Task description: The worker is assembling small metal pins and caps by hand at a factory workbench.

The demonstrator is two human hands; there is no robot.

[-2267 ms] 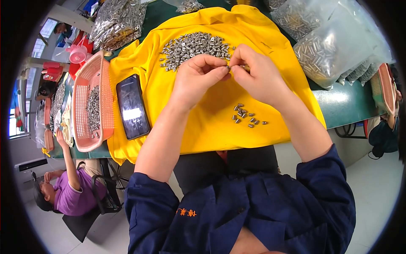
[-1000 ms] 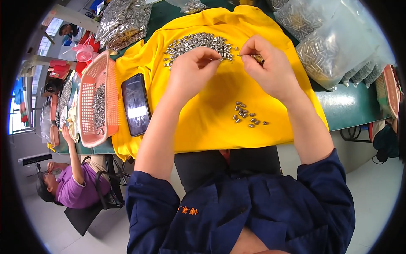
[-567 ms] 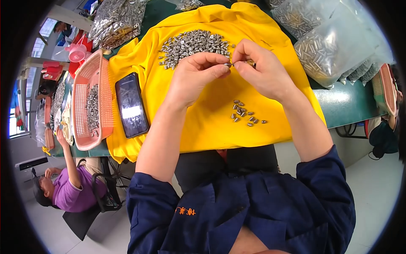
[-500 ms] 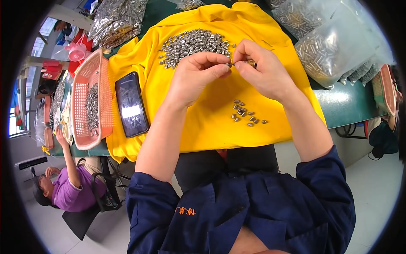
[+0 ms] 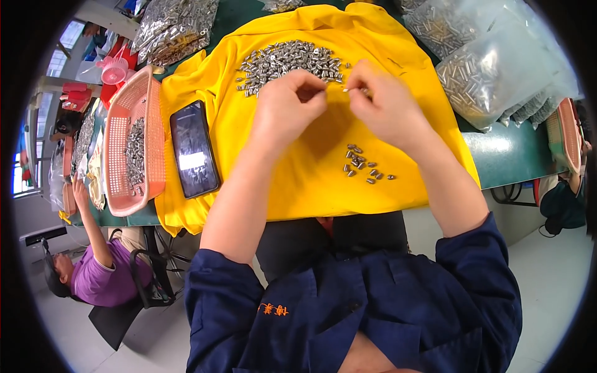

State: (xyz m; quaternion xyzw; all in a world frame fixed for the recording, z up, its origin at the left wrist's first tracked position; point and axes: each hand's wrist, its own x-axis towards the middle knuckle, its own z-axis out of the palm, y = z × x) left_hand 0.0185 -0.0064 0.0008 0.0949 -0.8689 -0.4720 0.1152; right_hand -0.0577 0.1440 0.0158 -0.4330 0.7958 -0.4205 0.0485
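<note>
My left hand (image 5: 287, 107) is closed in a pinch above the yellow cloth (image 5: 298, 193); what its fingertips hold, if anything, is hidden. Facing it, my right hand (image 5: 390, 102) is also closed, around a small thing whose bright tip (image 5: 346, 90) pokes out between thumb and forefinger. A gap separates the two hands. Just beyond my left hand lies a heap of small silver metal fittings (image 5: 289, 57). Several more loose fittings (image 5: 357, 160) are scattered on the cloth nearer to me, below my right hand.
Left of the hands lie a black phone (image 5: 194, 149) and a pink plastic basket (image 5: 155, 161) with metal parts in it. Clear bags of metal parts (image 5: 469, 84) stand at the right on the green table (image 5: 504, 152). Another person (image 5: 109, 270) sits at the far left.
My hands, whose fingertips met half a second ago, have drawn apart, the left one moving leftward. The seated person's raised arm has dropped a little.
</note>
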